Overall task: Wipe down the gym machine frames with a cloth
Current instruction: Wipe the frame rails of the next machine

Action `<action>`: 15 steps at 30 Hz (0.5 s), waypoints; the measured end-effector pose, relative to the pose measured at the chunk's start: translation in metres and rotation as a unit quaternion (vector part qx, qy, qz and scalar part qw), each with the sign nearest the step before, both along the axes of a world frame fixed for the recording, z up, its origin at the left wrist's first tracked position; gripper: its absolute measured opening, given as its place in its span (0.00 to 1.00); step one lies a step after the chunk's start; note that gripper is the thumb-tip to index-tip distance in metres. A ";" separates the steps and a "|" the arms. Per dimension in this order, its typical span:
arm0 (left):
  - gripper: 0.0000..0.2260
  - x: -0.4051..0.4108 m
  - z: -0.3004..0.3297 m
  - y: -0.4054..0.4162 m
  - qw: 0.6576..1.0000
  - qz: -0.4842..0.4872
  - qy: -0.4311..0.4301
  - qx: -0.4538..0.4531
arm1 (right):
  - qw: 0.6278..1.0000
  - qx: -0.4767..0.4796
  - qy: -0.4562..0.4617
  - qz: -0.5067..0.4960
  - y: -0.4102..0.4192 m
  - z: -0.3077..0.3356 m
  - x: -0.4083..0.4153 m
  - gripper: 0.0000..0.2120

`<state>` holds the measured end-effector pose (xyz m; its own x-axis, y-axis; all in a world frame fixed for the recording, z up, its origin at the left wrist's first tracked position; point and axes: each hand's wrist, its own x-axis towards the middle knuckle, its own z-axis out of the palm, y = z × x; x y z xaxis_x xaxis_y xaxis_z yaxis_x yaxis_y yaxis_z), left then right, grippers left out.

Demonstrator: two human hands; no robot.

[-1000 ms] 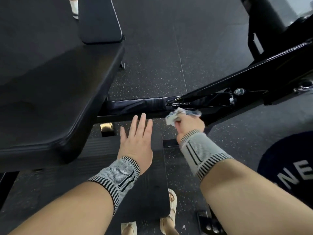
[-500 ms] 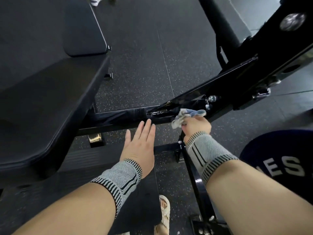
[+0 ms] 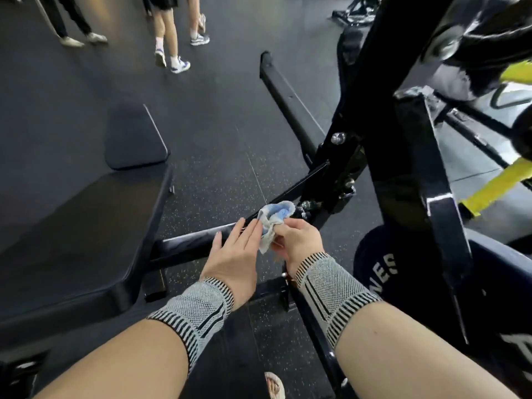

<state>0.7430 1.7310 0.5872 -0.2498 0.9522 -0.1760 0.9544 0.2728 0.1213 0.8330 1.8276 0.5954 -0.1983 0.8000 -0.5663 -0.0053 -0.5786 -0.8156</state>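
cloth point(image 3: 273, 218) sits pinched in right hand point(image 3: 299, 240), left hand point(image 3: 234, 250) flat-fingered beside it; best refold to a clean face, then press along bar point(image 3: 190, 243).

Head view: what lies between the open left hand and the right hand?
In the head view, only the crumpled white-and-blue cloth lies between them: the right hand pinches it, and the left hand's straight fingertips reach its edge.

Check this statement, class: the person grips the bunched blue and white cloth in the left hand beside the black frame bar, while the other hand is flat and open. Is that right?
Not quite. The head view shows the right hand gripping the cloth; the left hand is the flat, open one. The rest holds: the cloth is bunched, blue and white, beside the black frame bar.
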 end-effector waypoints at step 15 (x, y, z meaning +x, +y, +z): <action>0.32 0.040 0.107 -0.032 0.983 -0.166 0.005 0.082 | 0.970 0.214 -0.109 -0.036 -0.057 0.107 0.066 0.10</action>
<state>0.7830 1.6987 0.6942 0.0795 0.9968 -0.0120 0.9887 -0.0773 0.1284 0.8991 1.7703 0.7027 -0.0447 0.9784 -0.2017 0.1669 -0.1917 -0.9672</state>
